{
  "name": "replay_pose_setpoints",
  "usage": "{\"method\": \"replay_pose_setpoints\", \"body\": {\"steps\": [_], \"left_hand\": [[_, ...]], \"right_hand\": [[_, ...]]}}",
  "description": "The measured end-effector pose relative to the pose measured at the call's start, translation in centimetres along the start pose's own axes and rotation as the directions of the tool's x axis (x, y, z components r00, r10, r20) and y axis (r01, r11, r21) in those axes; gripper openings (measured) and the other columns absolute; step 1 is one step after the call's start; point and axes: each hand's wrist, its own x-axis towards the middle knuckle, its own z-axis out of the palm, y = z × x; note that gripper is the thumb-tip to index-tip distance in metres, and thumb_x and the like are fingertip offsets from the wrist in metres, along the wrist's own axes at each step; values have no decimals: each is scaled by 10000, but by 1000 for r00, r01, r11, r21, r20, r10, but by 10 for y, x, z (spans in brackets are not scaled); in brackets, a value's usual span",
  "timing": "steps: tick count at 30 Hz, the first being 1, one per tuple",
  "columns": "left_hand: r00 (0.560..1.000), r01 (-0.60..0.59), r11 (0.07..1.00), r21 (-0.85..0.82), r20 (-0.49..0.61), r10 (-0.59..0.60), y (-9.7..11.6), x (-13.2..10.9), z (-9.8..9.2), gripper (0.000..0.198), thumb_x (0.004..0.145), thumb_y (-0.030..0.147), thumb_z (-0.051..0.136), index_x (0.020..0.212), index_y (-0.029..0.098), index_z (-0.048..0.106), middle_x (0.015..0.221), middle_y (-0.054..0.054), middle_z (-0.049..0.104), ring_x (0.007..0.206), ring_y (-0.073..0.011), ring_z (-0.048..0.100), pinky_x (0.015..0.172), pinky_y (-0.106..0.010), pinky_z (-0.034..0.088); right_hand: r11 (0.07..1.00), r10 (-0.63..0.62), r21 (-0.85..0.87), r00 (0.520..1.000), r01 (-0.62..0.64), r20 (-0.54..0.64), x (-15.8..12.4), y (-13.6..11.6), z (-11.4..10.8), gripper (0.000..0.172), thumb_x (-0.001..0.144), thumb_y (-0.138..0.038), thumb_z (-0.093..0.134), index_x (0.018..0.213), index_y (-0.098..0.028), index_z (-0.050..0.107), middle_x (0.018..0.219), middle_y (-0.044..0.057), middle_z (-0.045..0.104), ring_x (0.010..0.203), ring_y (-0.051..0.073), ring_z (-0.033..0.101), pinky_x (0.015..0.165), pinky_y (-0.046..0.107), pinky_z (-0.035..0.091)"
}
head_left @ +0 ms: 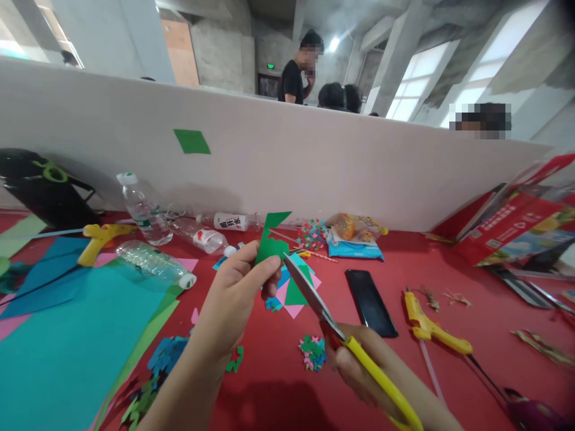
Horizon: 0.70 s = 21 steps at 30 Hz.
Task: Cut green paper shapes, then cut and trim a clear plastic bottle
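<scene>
My left hand (236,296) pinches a small piece of green paper (271,239) and holds it upright above the red table (278,389). My right hand (366,371) grips yellow-handled scissors (327,320). Their blades point up and left, and the tip touches the lower edge of the green paper. Below the hands lie small heaps of cut paper shapes (312,352) in green, blue and pink.
Large teal and blue sheets (67,335) cover the left side, with plastic bottles (144,209) and a yellow glue gun (96,239). A black phone (371,302) and another yellow glue gun (433,329) lie right. A white partition (314,161) stands behind; people are beyond it.
</scene>
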Motion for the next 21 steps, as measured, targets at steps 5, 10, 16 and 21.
{"method": "replay_pose_setpoints", "body": {"steps": [5, 10, 16, 21], "left_hand": [[998, 18, 999, -38, 67, -16, -4, -1, 3, 130, 897, 230, 586, 777, 207, 630, 646, 53, 580, 547, -71, 525, 508, -186, 418], [996, -5, 1000, 5, 89, 5, -7, 0, 2, 131, 924, 226, 564, 814, 223, 634, 653, 56, 594, 575, -81, 546, 542, -199, 442], [994, -40, 998, 50, 104, 35, -5, -1, 2, 127, 934, 217, 545, 853, 224, 642, 705, 35, 639, 636, -113, 594, 591, -233, 484], [994, -45, 996, 76, 100, 37, -3, -1, 4, 138, 926, 212, 540, 819, 211, 627, 684, 26, 631, 635, -124, 592, 599, -248, 481]], "right_hand": [[999, -52, 6, 997, 51, 58, -6, 2, -2, 565, 904, -763, 346, 737, -224, 356, 636, -44, 362, 536, 94, 328, 468, 226, 272], [996, -82, 28, 996, 81, 45, -5, 1, -4, 579, 885, -778, 372, 725, -222, 371, 584, -47, 379, 525, 96, 318, 457, 227, 255], [998, -64, -11, 997, 65, 49, -6, -1, -5, 595, 876, -797, 353, 722, -223, 376, 587, -45, 382, 539, 104, 325, 477, 238, 258], [1000, -15, -14, 999, 15, 43, -9, -3, -5, 606, 859, -821, 341, 736, -229, 373, 608, -41, 379, 547, 112, 330, 483, 243, 264]]}}
